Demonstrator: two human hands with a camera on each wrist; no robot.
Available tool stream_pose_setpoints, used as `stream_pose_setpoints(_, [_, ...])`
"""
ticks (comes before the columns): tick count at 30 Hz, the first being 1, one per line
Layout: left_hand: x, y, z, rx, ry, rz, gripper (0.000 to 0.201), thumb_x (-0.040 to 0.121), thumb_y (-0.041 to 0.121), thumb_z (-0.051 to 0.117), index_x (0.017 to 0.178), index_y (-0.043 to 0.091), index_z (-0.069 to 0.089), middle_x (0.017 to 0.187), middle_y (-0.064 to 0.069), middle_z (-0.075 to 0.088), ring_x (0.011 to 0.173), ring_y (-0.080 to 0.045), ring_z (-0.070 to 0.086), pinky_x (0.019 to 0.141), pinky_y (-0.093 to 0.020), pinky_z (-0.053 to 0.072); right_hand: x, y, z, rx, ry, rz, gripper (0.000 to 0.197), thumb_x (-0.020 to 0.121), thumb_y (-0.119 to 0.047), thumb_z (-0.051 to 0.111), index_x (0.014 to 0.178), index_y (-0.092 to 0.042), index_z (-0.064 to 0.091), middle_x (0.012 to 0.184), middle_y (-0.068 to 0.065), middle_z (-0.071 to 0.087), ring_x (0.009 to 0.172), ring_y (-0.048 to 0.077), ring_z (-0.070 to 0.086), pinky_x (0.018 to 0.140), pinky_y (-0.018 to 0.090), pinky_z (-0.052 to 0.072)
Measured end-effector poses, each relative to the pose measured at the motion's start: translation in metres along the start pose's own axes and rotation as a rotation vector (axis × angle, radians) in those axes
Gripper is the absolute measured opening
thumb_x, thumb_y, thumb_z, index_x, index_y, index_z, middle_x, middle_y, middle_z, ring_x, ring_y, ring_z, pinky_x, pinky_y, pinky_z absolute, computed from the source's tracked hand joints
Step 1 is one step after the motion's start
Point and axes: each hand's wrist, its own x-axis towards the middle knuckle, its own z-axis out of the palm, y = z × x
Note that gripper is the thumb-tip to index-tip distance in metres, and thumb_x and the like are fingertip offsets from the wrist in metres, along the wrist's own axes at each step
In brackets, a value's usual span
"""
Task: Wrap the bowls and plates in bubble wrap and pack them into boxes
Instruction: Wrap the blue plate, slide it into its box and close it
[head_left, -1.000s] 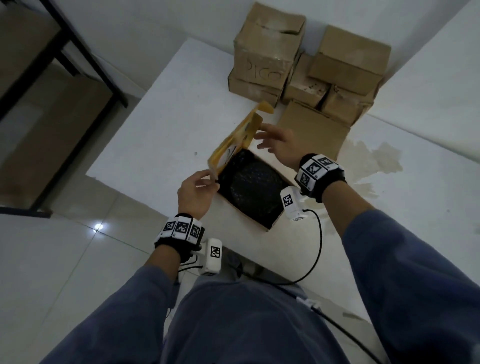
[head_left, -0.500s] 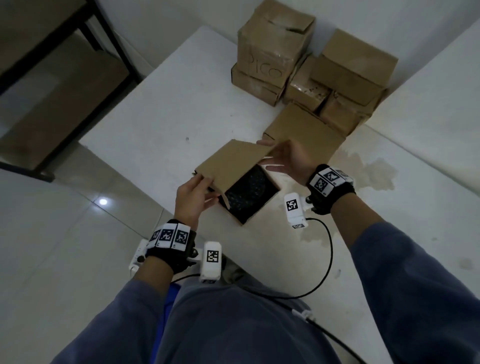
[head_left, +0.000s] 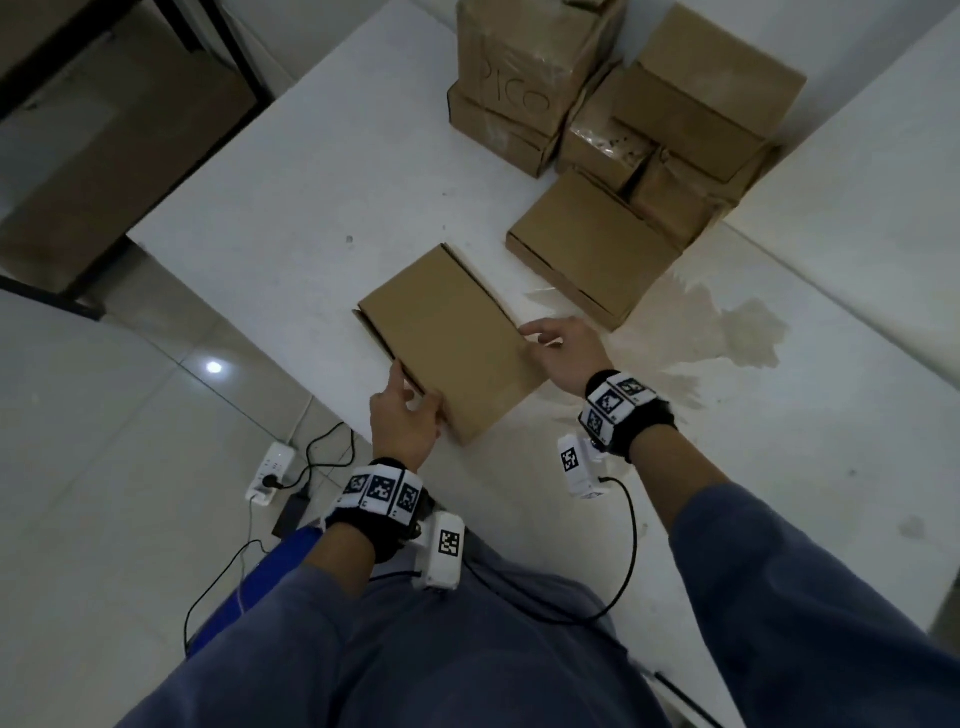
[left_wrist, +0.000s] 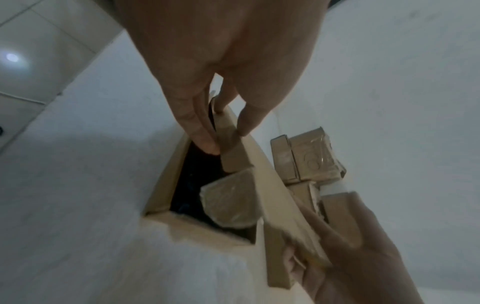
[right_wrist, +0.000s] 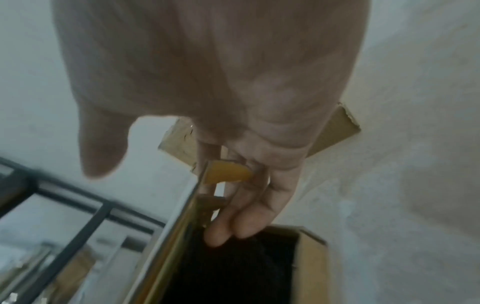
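A flat brown cardboard box (head_left: 452, 343) lies on the white table (head_left: 311, 182), its lid lowered over it. In the left wrist view a gap still shows dark wrapped contents (left_wrist: 189, 185) inside. My left hand (head_left: 405, 410) is at the box's near left corner, where thumb and fingers (left_wrist: 205, 142) pinch the lid's side flap. My right hand (head_left: 556, 343) holds the lid's right edge, its fingers (right_wrist: 226, 232) lying along the flap above the dark contents (right_wrist: 233, 267). What is wrapped inside cannot be made out.
A second flat closed box (head_left: 587, 244) lies just behind to the right, with a stack of several cardboard boxes (head_left: 597, 93) at the table's back. A stain (head_left: 743, 332) marks the table on the right. A power strip (head_left: 270, 470) and cables lie on the floor.
The lid stood upright a second ago and has swung down over the box. Both hands have followed it down to the box's edges.
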Motion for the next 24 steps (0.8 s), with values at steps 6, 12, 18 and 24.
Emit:
stream_pose_setpoints(6, [0.003, -0.012, 0.013, 0.221, 0.008, 0.044, 0.074, 0.095, 0.023, 0.056, 0.156, 0.019, 0.013, 0.117, -0.014, 0.052, 0.103, -0.029, 0.056, 0.093, -0.038, 0.048, 0.000, 0.010, 0.017, 0.057, 0.130, 0.021, 0.009, 0.088, -0.022, 0.069, 0.094, -0.029, 0.069, 0.089, 0.001, 0.063, 0.086, 0.017, 0.061, 0.071, 0.022, 0.050])
stream_pose_setpoints(12, [0.040, 0.005, 0.000, 0.300, 0.057, 0.186, 0.062, 0.096, 0.008, 0.051, 0.153, 0.012, 0.026, 0.117, -0.020, 0.054, 0.106, -0.031, 0.056, 0.091, -0.031, 0.044, 0.008, -0.002, 0.030, 0.138, 0.196, 0.041, 0.010, 0.087, -0.017, 0.069, 0.092, -0.025, 0.065, 0.085, 0.000, 0.063, 0.084, 0.017, 0.062, 0.070, 0.024, 0.047])
stream_pose_setpoints(18, [0.087, 0.021, -0.022, 0.214, 0.138, 0.065, 0.046, 0.092, 0.019, 0.059, 0.137, 0.012, 0.053, 0.120, -0.004, 0.065, 0.109, -0.023, 0.062, 0.095, -0.030, 0.048, 0.042, -0.041, 0.042, 0.141, 0.242, 0.047, 0.013, 0.088, -0.010, 0.066, 0.096, -0.019, 0.066, 0.078, 0.001, 0.062, 0.064, 0.012, 0.057, 0.055, 0.013, 0.043])
stream_pose_setpoints(24, [0.091, 0.021, -0.028, -0.068, 0.228, -0.107, 0.041, 0.085, 0.019, 0.072, 0.125, 0.016, 0.064, 0.094, -0.001, 0.069, 0.090, -0.021, 0.068, 0.088, -0.037, 0.057, 0.056, -0.048, 0.054, 0.183, 0.309, 0.169, 0.014, 0.083, -0.015, 0.072, 0.089, -0.026, 0.066, 0.079, -0.005, 0.066, 0.071, 0.009, 0.061, 0.069, 0.023, 0.053])
